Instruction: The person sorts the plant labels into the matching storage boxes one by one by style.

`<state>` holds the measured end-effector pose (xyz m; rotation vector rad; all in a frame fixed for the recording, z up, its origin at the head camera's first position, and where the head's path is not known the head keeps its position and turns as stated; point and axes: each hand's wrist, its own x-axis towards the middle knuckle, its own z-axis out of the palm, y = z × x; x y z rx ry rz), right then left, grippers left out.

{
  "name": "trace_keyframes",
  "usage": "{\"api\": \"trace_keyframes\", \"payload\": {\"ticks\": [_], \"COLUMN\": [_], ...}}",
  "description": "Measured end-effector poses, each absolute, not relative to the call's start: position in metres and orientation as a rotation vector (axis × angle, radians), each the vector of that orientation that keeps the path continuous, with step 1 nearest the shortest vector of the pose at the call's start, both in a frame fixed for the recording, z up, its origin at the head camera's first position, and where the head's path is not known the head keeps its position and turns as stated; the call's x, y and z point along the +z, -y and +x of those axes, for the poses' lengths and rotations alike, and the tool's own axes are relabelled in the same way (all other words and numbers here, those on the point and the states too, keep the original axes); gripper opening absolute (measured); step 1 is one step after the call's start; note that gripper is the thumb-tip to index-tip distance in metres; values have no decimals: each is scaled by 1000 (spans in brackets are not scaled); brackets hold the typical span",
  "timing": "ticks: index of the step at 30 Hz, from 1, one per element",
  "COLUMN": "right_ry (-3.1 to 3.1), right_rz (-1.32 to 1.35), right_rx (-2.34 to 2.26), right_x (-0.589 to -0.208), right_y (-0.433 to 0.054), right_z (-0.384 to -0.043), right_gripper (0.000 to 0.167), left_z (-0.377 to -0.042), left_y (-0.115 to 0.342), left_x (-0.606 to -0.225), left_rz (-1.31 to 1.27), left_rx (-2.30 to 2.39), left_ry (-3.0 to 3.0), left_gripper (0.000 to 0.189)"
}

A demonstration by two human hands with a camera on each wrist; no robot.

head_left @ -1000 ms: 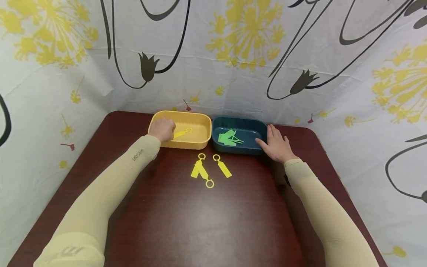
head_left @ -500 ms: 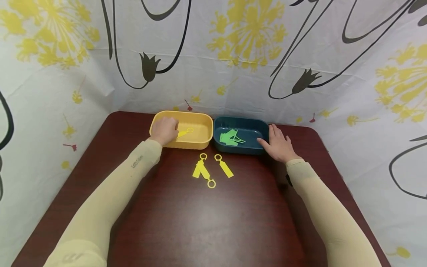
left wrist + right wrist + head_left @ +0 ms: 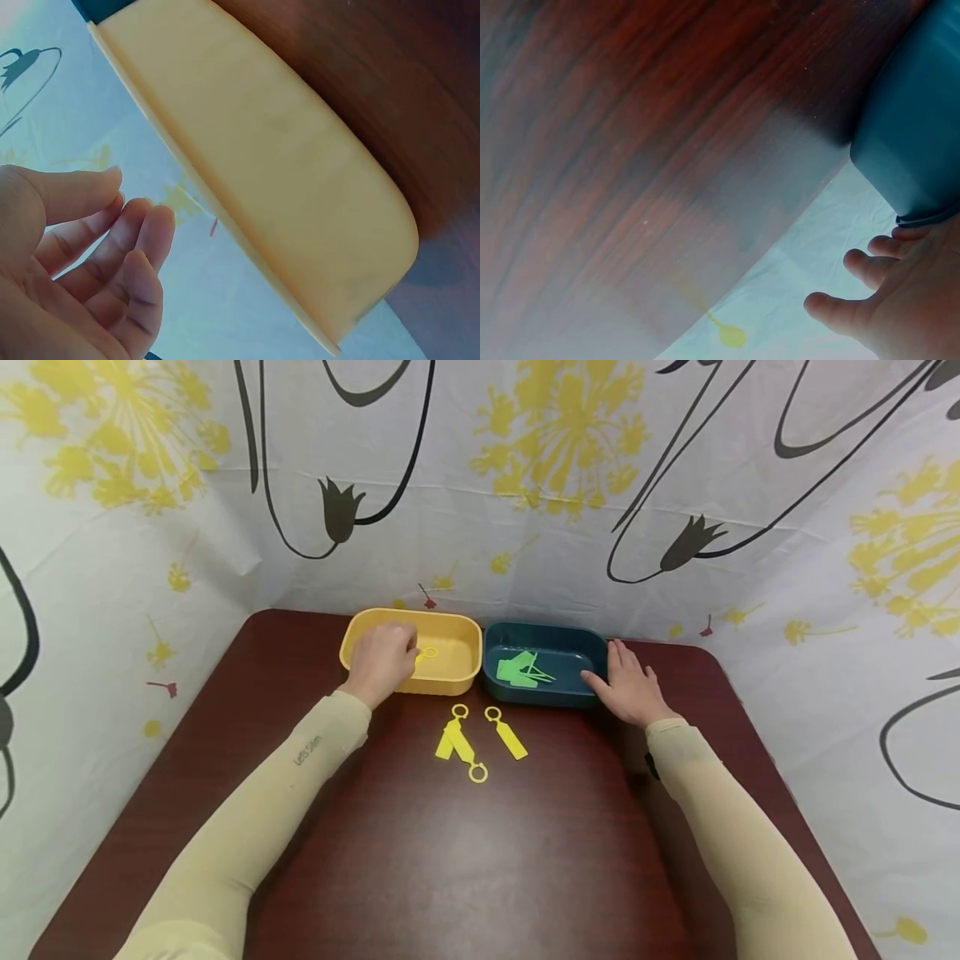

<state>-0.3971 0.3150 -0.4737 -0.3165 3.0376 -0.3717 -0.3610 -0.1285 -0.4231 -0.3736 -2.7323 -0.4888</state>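
My left hand (image 3: 384, 662) hovers over the left part of the yellow bin (image 3: 463, 677). Its fingers (image 3: 154, 232) are loosely bent, the thumb tip close to the fingertips, and nothing shows between them in the left wrist view. Inside that bin a yellow tag with a ring end (image 3: 429, 653) is partly hidden behind the hand. My right hand (image 3: 632, 685) rests with extended fingers against the right end of the dark teal bin (image 3: 547, 695). Several green tags (image 3: 517, 669) lie in a pile in the teal bin.
On the dark wood table (image 3: 480, 877), two overlapping yellow tags (image 3: 462, 743) and a single yellow tag (image 3: 512, 739) lie in front of the bins. A patterned white sheet (image 3: 465, 543) stands behind and on both sides of the table.
My left hand has shifted to the right over the yellow bin, covering more of the tag inside. The right hand stays at the teal bin.
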Motion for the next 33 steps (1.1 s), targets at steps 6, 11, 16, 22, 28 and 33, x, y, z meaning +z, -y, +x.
{"api": "trace_keyframes", "payload": {"ticks": [6, 11, 16, 22, 28, 33], "right_ry": [-3041, -3045, -3051, -3045, -3054, -3048], "right_rz": [-319, -314, -314, -316, -324, -333], "right_rx": [-378, -378, -390, -398, -391, -396], "right_x": [-474, -476, -476, -476, -475, -475], "right_y": [-315, -316, -317, -318, -316, -316], "right_z": [-396, -397, -397, -395, -395, -396], "right_gripper": [105, 105, 105, 104, 102, 103], "left_z": [-351, -343, -333, -325, -320, -318], "left_y": [127, 124, 120, 115, 110, 104], "left_x": [-426, -428, -432, -438, -444, -447], "left_rz": [-384, -385, -400, -464, -619, -782], "left_rx": [-513, -534, -567, -615, -717, -760], "left_ry": [2689, 2659, 2638, 2612, 2614, 2705], "left_gripper": [23, 22, 20, 18, 14, 12]}}
